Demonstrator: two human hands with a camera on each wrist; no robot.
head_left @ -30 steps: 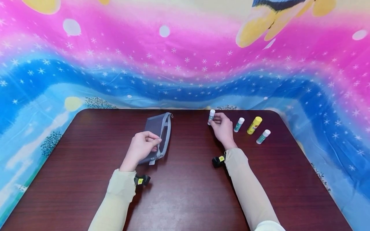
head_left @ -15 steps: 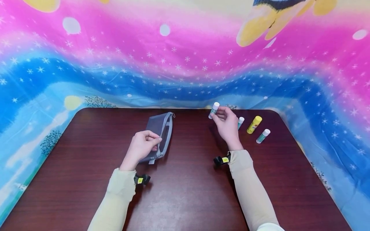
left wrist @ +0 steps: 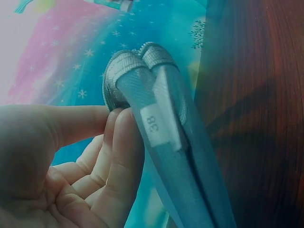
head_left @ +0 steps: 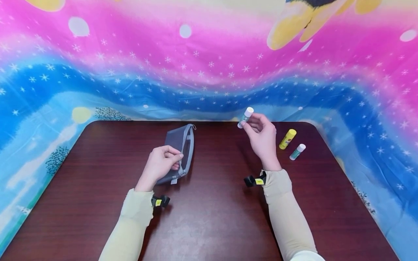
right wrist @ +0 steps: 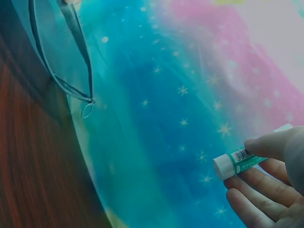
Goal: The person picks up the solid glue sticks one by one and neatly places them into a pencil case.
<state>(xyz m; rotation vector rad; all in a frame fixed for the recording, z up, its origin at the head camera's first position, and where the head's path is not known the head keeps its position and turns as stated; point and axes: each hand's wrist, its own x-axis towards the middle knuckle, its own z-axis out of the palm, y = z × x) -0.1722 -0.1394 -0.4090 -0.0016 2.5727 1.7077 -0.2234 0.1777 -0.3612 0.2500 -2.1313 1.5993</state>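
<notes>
My left hand (head_left: 163, 163) pinches the near rim of a grey mesh zip pouch (head_left: 173, 137), whose mouth gapes toward the right. In the left wrist view, thumb and fingertips meet at the zipper edge, beside a small white tag (left wrist: 154, 124) reading 38. My right hand (head_left: 262, 139) holds a glue stick (head_left: 245, 117) with a white cap and green label, raised and tilted above the table's far edge. The right wrist view shows the thumb across the barrel of this glue stick (right wrist: 240, 161) and the fingers beneath it.
Right of my right hand stand a yellow glue stick (head_left: 287, 139) and a smaller green-and-white one (head_left: 298, 152). Another is hidden behind that hand. A printed cloth (head_left: 209, 83) hangs along the back of the dark wooden table (head_left: 209, 224).
My right hand has lifted the glue stick off the far part of the table and moved right with it, covering a standing glue stick. The left hand keeps its pinch on the pouch.
</notes>
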